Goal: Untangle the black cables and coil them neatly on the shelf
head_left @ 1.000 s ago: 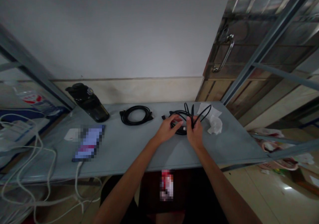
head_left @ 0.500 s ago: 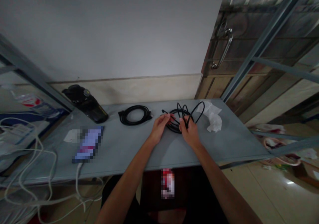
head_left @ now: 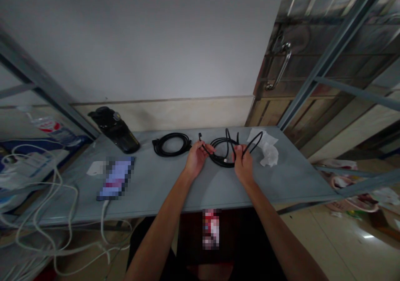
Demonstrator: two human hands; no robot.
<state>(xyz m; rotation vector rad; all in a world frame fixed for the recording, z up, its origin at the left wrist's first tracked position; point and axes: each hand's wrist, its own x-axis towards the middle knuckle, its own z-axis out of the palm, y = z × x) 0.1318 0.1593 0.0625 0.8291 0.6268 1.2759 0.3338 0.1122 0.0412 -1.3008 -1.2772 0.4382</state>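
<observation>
A black cable (head_left: pixel 220 162) lies partly coiled on the grey table (head_left: pixel 209 193), some of its loops raised. My left hand (head_left: pixel 196 158) pinches this cable close to one end, and a small connector sticks up above the fingers. On the other side, my right hand (head_left: pixel 243 161) is closed around a bunch of its loops. A pale metal plug shows inside the coil, beside the right fingers. Left of my left hand rests a second black cable (head_left: pixel 171 152), wound into a neat ring and apart from the hands.
Crumpled white tissue (head_left: pixel 269 152) lies right of the coil. At the left are a black bottle (head_left: pixel 120 133), a blurred-out phone (head_left: pixel 116 179) and tangled white cables (head_left: pixel 56 181). A wall (head_left: pixel 162 113) runs behind the table; metal frame posts (head_left: pixel 300 102) stand at its ends.
My hands have moved apart, the left one leftward with the cable end, the right one slightly rightward. The loops have spread, and the view has shifted a little.
</observation>
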